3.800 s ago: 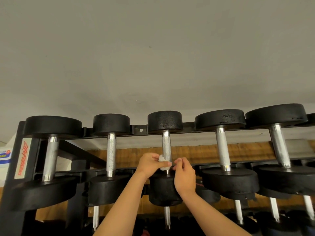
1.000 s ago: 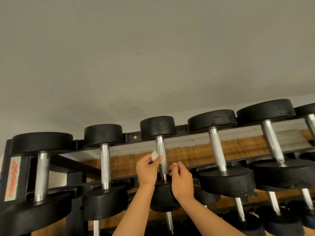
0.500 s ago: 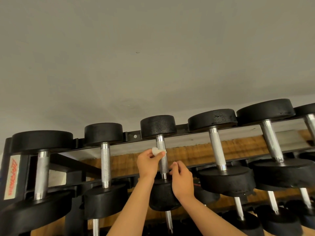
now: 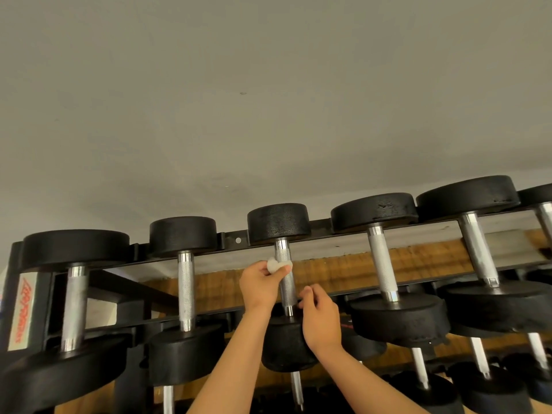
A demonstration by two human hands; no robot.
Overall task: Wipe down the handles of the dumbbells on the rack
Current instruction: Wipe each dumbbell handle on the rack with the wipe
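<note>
My L hand [image 4: 258,286] pinches wipe [image 4: 276,265] vs. upper end of 3rd handle [image 4: 287,286], whose long axis runs down toward my R hand [image 4: 321,316], curled beside base, hold unclear.

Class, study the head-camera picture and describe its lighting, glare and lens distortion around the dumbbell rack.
Head view: light is soft and even on the wall, with no hard shadows; small glints sit on the chrome handles; the rack rail bows and outer dumbbells lean outward, a wide-angle effect; the white wipe in the left hand looks washed out; the lower tier is dark.
</note>
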